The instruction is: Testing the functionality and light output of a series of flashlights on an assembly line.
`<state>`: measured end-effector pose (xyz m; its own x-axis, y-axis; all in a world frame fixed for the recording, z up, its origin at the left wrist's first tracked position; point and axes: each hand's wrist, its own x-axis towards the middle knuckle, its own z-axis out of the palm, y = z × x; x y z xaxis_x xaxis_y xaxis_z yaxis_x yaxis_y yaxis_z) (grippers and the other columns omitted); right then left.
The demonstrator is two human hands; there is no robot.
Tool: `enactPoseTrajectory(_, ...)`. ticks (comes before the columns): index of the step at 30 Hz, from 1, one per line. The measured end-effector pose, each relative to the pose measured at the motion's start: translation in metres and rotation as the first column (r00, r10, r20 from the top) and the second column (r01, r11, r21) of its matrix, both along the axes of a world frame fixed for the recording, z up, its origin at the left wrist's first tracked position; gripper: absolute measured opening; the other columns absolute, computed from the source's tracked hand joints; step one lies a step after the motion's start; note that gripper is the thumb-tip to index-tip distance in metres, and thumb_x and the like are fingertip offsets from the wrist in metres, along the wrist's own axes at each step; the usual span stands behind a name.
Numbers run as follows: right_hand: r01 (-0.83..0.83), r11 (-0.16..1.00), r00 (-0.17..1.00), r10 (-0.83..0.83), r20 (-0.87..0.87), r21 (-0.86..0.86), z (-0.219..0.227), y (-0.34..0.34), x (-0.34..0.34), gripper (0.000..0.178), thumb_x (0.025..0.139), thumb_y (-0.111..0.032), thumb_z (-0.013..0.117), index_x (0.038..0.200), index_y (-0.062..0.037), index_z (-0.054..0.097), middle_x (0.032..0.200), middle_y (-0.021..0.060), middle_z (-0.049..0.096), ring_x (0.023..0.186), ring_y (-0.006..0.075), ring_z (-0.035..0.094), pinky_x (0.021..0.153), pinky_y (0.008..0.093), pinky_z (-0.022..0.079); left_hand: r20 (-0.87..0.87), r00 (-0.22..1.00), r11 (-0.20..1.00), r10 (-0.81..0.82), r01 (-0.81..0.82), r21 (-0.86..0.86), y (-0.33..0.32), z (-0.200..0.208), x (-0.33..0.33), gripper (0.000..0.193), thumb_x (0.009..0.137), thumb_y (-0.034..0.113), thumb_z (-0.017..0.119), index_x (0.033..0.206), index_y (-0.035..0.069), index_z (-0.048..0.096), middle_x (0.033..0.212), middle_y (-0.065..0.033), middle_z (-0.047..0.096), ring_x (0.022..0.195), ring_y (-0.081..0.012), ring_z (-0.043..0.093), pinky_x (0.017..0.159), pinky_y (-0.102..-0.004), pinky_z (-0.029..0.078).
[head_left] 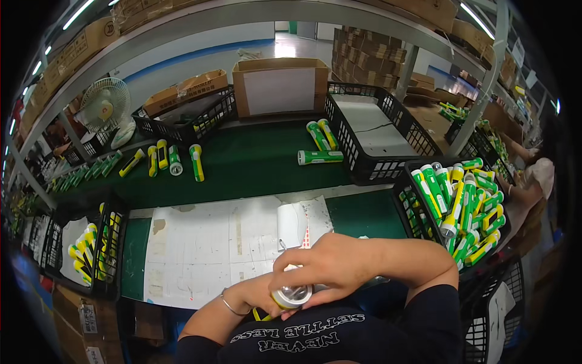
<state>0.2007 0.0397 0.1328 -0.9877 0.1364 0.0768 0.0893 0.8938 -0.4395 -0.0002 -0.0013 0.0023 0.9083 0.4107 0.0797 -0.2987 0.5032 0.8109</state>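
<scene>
Clear-lensed flashlight (295,295) sits just in front of the dark shirt (297,337), lens facing up. Right hand (330,261) arches over, fingers curled round its head; left hand (260,293) grips from the left, fingertips partly hidden. Green-and-yellow flashlights (468,203) heap at right.

At the white sheet's (200,242) near edge, both hands (330,261) clasp a flashlight (294,296). Right of the sheet I see a full crate (414,213) heaped with green-and-yellow flashlights (467,201); to its left, another crate (53,244); beyond the sheet, loose flashlights (197,162) on the green desk (254,158).
</scene>
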Motion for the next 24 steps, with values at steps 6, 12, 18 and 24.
enactPoseTrajectory(6,-0.094,0.989,0.995,0.088,-0.055,-0.111,0.016,0.0,0.001,0.049,0.078,-0.029,0.064,0.124,-0.022,0.047,0.116,0.0052,0.05,0.076,0.0277,0.062,0.06,0.0362,0.051,0.012,0.997,0.995,0.071,-0.071,0.074,-0.003,0.012,0.008,0.098,0.063,0.073,0.059,0.123,-0.002,0.04,0.09,-0.0129,0.056,0.07,-0.0162,0.06,0.058,-0.0247,0.05)
enactPoseTrajectory(12,0.073,0.954,0.992,-0.1,0.081,0.29,0.024,-0.019,-0.011,0.057,0.078,-0.049,0.062,0.122,-0.0162,0.048,0.102,0.004,0.056,0.064,0.0222,0.062,0.05,0.028,0.05,-0.155,0.947,0.959,0.281,-0.285,-0.003,-0.008,0.013,0.009,0.103,0.064,0.082,0.047,0.123,-0.002,0.04,0.093,-0.0139,0.057,0.072,-0.0162,0.06,0.058,-0.0245,0.05)
enactPoseTrajectory(18,-0.07,0.997,0.995,0.068,-0.076,-0.014,0.06,-0.005,-0.015,0.049,0.071,-0.015,0.069,0.114,-0.0174,0.048,0.108,0.0004,0.058,0.079,0.0275,0.062,0.061,0.0336,0.052,-0.009,0.988,0.978,0.156,-0.154,0.138,-0.008,0.016,-0.007,0.099,0.068,0.076,0.051,0.126,-0.003,0.038,0.098,-0.0141,0.056,0.07,-0.0171,0.06,0.058,-0.0243,0.049)
enactPoseTrajectory(24,0.632,0.614,0.666,-0.119,-0.736,0.473,0.172,0.091,-0.008,0.048,0.073,-0.012,0.073,0.117,-0.0065,0.055,0.107,0.0049,0.061,0.082,0.0103,0.058,0.058,0.0225,0.045,0.145,0.95,0.937,0.276,-0.3,0.178,-0.002,0.017,-0.019,0.082,0.072,0.06,0.063,0.122,0.0,0.039,0.086,-0.0118,0.059,0.072,-0.0186,0.061,0.065,-0.0299,0.05)
